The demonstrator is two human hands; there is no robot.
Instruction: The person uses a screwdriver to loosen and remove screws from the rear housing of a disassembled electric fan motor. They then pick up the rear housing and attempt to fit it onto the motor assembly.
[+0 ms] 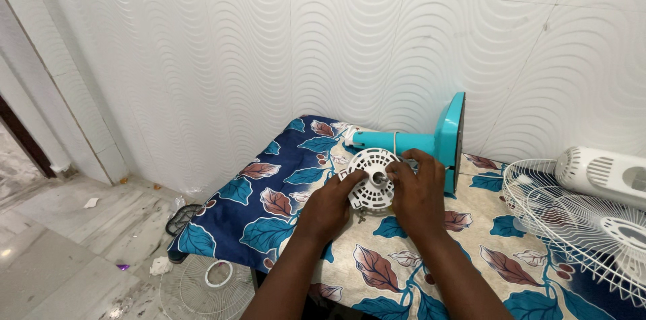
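Observation:
A round white slotted fan motor cover [372, 175] with a metal shaft at its centre sits at the end of a turquoise fan stem [390, 139], which lies on the table and joins a turquoise base [452, 138] tipped on edge. My left hand [332, 207] grips the cover's lower left rim. My right hand [417, 189] holds its right side, fingers near the shaft.
A leaf-patterned blue and cream cloth [269, 205] covers the table. White wire fan grilles [579, 222] and a white motor housing [602, 173] lie at the right. Another grille [202, 286] rests on the floor below left. A white wavy tiled wall [336, 37] stands behind.

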